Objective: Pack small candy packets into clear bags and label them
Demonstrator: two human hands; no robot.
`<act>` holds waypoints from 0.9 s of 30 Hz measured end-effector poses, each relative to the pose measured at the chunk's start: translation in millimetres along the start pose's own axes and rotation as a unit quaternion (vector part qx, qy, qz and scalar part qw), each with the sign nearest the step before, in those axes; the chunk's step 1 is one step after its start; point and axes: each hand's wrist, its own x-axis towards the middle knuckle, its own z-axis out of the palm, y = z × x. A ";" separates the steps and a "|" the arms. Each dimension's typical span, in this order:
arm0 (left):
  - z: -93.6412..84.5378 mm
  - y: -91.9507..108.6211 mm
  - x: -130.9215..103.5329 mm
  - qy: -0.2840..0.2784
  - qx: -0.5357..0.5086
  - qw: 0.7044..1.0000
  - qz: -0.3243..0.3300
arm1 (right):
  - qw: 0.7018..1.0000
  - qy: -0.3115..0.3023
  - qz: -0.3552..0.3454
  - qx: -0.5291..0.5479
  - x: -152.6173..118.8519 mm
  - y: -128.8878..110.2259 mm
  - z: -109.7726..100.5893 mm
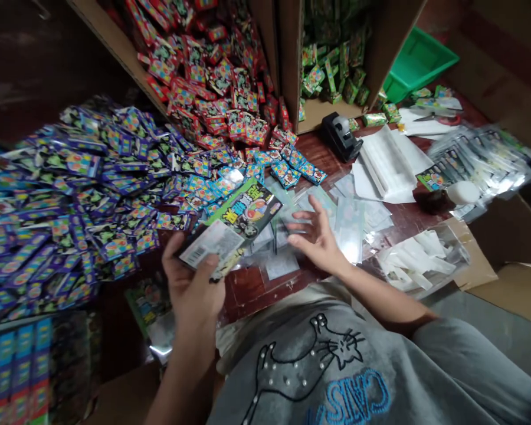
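My left hand (197, 277) grips a flat printed package (252, 206), black and green with colourful balls and a pale label with a barcode. Its thumb presses on the label, and the package tilts up to the right. Just right of the package, my right hand (316, 239) is held with its fingers apart and nothing in it. Beneath and beyond that hand lie clear plastic sleeves (349, 221) and small pale packets. Several blue candy packets (285, 174) lie on the table behind the package.
Purple packets (71, 195) are heaped at left. Red packets (212, 77) spill from a cardboard box; green ones (331, 77) fill another. A tape dispenser (341, 136), a brown bottle with white cap (451, 198), a tray of white strips (418, 260) and a green basket (420, 62) stand right.
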 end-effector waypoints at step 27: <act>7.7 -43.4 -25.5 -0.186 0.086 0.979 -0.017 | 0.991 -0.134 -0.009 -0.021 -17.1 19.6 6.2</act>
